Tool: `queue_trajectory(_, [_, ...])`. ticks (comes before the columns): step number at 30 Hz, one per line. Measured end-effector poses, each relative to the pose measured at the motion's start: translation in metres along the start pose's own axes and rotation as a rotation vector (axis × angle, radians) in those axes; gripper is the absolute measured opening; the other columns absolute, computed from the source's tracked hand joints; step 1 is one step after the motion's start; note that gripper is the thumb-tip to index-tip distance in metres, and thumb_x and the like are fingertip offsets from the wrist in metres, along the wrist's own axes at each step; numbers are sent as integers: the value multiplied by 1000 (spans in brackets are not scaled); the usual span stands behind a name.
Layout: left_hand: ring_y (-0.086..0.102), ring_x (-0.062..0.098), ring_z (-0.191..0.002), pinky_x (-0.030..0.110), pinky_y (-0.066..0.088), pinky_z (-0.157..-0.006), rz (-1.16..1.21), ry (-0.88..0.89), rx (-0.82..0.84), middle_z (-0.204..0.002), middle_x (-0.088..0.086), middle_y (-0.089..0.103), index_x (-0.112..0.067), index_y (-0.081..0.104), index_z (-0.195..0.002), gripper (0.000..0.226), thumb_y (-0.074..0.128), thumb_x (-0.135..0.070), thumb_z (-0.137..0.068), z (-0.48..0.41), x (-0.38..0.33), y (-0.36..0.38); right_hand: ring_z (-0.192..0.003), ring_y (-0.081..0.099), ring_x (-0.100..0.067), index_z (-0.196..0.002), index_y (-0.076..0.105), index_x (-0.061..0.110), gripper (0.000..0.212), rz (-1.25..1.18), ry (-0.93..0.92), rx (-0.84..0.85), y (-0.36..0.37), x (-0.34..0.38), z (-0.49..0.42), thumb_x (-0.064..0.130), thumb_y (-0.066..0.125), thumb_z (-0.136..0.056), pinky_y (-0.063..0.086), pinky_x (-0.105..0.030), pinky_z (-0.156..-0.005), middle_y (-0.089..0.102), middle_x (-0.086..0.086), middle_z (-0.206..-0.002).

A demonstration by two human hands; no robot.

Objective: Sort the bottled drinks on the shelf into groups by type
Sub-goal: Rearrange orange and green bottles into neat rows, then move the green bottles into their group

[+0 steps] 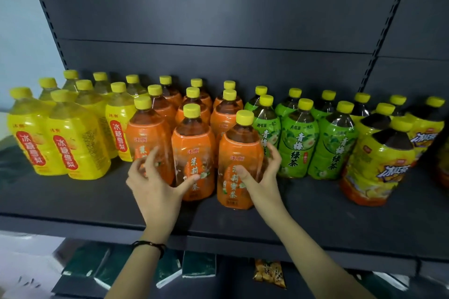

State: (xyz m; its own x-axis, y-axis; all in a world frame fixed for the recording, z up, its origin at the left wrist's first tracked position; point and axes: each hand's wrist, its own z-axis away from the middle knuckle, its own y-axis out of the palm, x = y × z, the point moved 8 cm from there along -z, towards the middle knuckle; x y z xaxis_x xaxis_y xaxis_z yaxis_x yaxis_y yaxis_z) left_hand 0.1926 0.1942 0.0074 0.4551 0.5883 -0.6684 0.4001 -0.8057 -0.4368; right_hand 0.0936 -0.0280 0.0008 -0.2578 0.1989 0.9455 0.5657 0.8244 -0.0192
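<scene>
Bottled drinks with yellow caps stand in groups on a dark shelf: yellow-label bottles at the left, orange-label bottles in the middle, green-label bottles, then yellow-and-orange iced-tea bottles at the right. My right hand grips the front-right orange bottle, thumb on its label and fingers curled round its right side. My left hand is spread and slightly blurred. Its thumb touches the middle front orange bottle, and its fingers are in front of the left orange bottle.
The shelf's dark back panel rises behind the bottles. Bare shelf surface runs along the front edge. On the lower shelf lie dark green packs and a snack packet. A pale wall is at the left.
</scene>
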Motion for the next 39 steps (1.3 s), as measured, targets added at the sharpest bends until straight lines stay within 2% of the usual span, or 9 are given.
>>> queue_trajectory(2, [37, 46, -121, 55, 33, -100, -4, -47, -62, -136, 30, 35, -9, 30, -142, 121, 62, -80, -50, -7, 13, 1, -119, 51, -7, -133, 16, 46, 84, 36, 7, -60, 2, -1, -1, 47, 71, -70, 49, -25, -90, 41, 5, -137])
queue_trajectory(7, [30, 48, -132, 61, 30, -104, 71, -208, 34, -148, 28, 25, -6, 5, -150, 143, 64, -80, -44, -17, 32, 20, -130, 44, -14, -143, 21, 42, 87, 262, -2, -150, 11, -4, -3, 65, 66, -72, 45, -45, -103, 41, 6, -143])
queue_trajectory(11, [35, 48, -127, 60, 32, -101, 75, -223, 5, -143, 29, 32, -3, 7, -150, 140, 68, -74, -46, -19, 33, 23, -137, 37, -18, -151, 11, 36, 96, 380, 10, -123, 22, -8, -13, 47, 72, -78, 41, -47, -107, 32, 2, -151])
queue_trajectory(19, [32, 44, -128, 59, 30, -102, 93, -226, -3, -145, 25, 31, -8, 10, -150, 134, 81, -60, -50, -21, 42, 24, -136, 35, -19, -151, 8, 35, 95, 399, 23, -160, 24, -7, -27, 41, 72, -80, 38, -37, -104, 30, -1, -150])
queue_trajectory(23, [26, 32, -136, 45, 18, -112, 215, -194, -2, -147, 18, 32, -11, 18, -149, 107, 83, -35, -67, -19, 51, 16, -134, 35, -16, -150, 10, 40, 93, 368, 45, -145, 19, -11, -22, 44, 72, -80, 39, -35, -103, 28, 1, -149])
queue_trajectory(27, [32, 32, -130, 45, 30, -108, 263, -260, -53, -136, 20, 43, -5, 35, -139, 75, 76, -18, -77, -13, 57, 5, -131, 42, -13, -143, 28, 41, 84, 263, 66, -144, 14, -17, -21, 49, 75, -74, 44, -37, -103, 41, 7, -143])
queue_trajectory(30, [40, 27, -120, 42, 39, -98, 258, -252, -47, -124, 18, 49, -5, 47, -124, 49, 70, -18, -82, -2, 43, 1, -114, 56, -10, -124, 50, 33, 53, 222, 83, -165, -1, -21, -18, 39, 75, -77, 52, -29, -91, 58, 6, -124])
queue_trajectory(33, [57, 22, -94, 38, 47, -78, 274, -159, 97, -100, 3, 60, -18, 56, -99, 16, 65, -22, -87, 16, 13, 9, -87, 63, -3, -93, 65, 24, 11, 270, 43, -159, -24, -17, -11, 17, 69, -86, 50, -14, -72, 67, 10, -94])
queue_trajectory(39, [60, 5, -76, 33, 49, -64, 188, -13, 433, -78, -13, 65, -31, 58, -77, 12, 63, -29, -87, 63, -60, 55, -78, 61, 6, -84, 67, 24, 7, 340, 54, -89, -92, -19, 3, 17, 68, -86, 47, -9, -68, 67, 11, -84])
